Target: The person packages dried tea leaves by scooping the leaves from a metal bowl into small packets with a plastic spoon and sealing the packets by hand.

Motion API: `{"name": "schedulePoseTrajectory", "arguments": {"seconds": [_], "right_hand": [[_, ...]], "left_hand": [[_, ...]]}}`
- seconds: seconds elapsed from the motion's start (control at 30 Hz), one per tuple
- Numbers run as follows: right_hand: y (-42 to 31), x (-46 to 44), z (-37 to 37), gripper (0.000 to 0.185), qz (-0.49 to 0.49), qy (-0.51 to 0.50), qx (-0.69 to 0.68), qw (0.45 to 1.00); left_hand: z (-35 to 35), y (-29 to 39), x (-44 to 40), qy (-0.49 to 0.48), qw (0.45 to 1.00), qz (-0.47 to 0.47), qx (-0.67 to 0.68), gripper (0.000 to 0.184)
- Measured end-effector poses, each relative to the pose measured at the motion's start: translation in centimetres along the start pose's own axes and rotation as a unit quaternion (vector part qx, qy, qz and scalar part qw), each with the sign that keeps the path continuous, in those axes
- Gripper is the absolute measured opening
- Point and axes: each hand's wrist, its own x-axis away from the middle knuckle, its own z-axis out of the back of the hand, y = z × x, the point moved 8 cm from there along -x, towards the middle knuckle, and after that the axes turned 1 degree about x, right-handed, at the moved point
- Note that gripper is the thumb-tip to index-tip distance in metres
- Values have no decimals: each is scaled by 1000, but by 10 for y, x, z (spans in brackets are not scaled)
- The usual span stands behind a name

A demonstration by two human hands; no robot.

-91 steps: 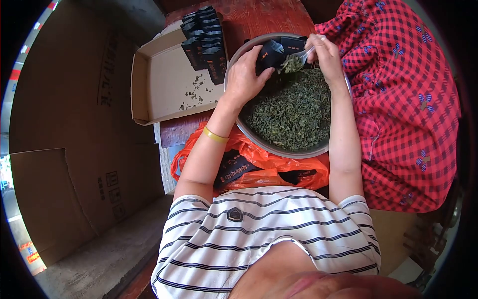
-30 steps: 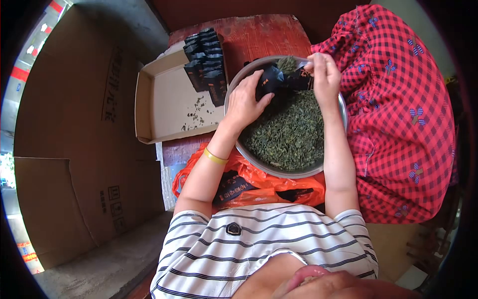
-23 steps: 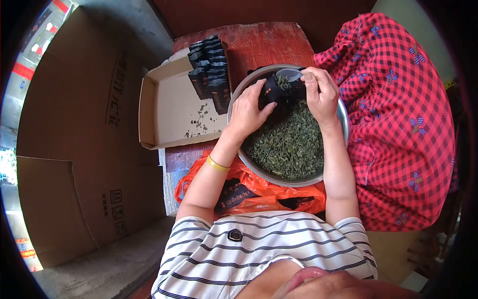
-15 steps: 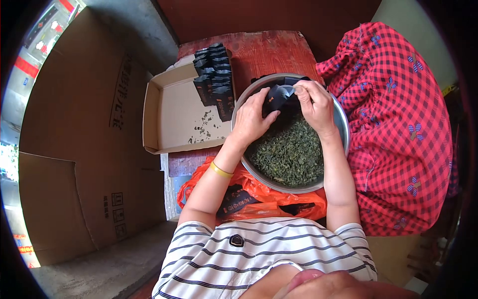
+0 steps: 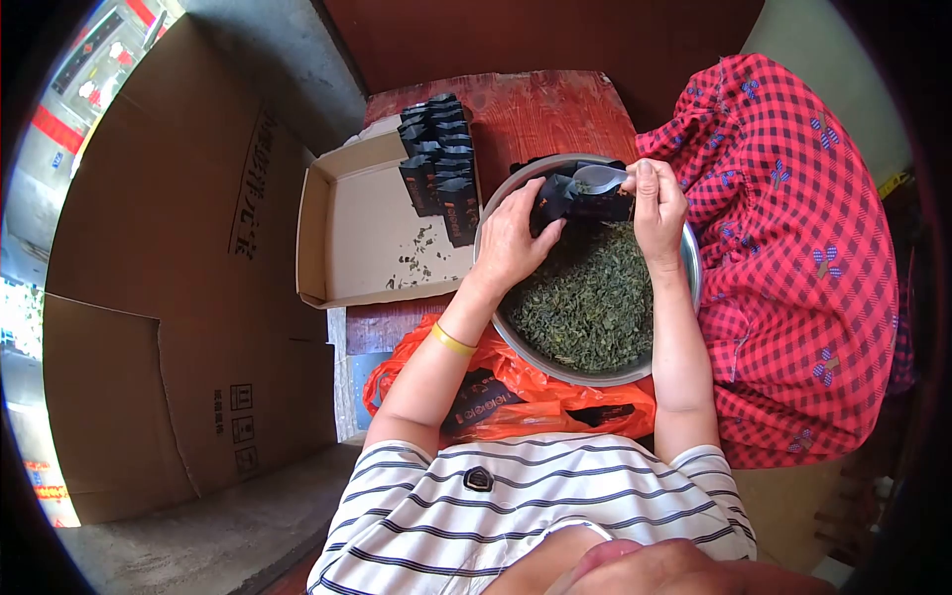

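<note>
My left hand (image 5: 516,238) is wrapped round a small black pouch (image 5: 556,199) over the far left side of a metal bowl (image 5: 697,273). Dried green leaves (image 5: 587,302) fill much of the bowl. Between the fingers of my right hand (image 5: 657,208) is the handle of a clear spoon (image 5: 600,178), its scoop tilted at the pouch's open mouth with a few leaf bits on it. Another dark packet (image 5: 607,207) lies in the bowl behind and under the spoon.
A shallow cardboard tray (image 5: 315,238) on the red table (image 5: 540,104) holds filled-looking black pouches (image 5: 436,149) and leaf crumbs. Nearer me is an orange plastic bag (image 5: 540,402) with dark packets. A tall carton (image 5: 188,248) stands left, red checked cloth (image 5: 793,268) right.
The spoon, earlier heaped with leaves over the bowl, has moved to the pouch, tipped into its mouth, and now holds only a little. The view has shifted, so the table sits lower in it.
</note>
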Motion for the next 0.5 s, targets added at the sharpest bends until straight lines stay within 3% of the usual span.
{"name": "schedulePoseTrajectory", "arguments": {"seconds": [0.13,0.23,0.3,0.33,0.4,0.43,0.47,0.5], "right_hand": [[11,-1,-4,28,-28,-43,-7,999],[19,-1,-4,28,-44,-52,-26,997],[30,3,-16,29,-96,-132,-63,985],[40,10,-26,25,-149,-179,-42,971],[35,20,-42,20,-154,-284,123,938],[37,26,-44,16,-174,-352,237,889],[36,29,-45,16,-175,-351,238,889],[22,27,-49,22,-84,-345,229,906]], "left_hand": [[9,5,-1,58,998,-36,2,54],[10,-1,1,57,998,18,35,48],[12,-4,1,79,995,39,53,45],[12,-4,1,79,995,38,53,45],[12,-3,2,79,995,31,54,47],[12,-3,2,77,995,30,55,47],[11,-4,2,68,995,37,56,48],[10,-6,3,60,996,45,58,49]]}}
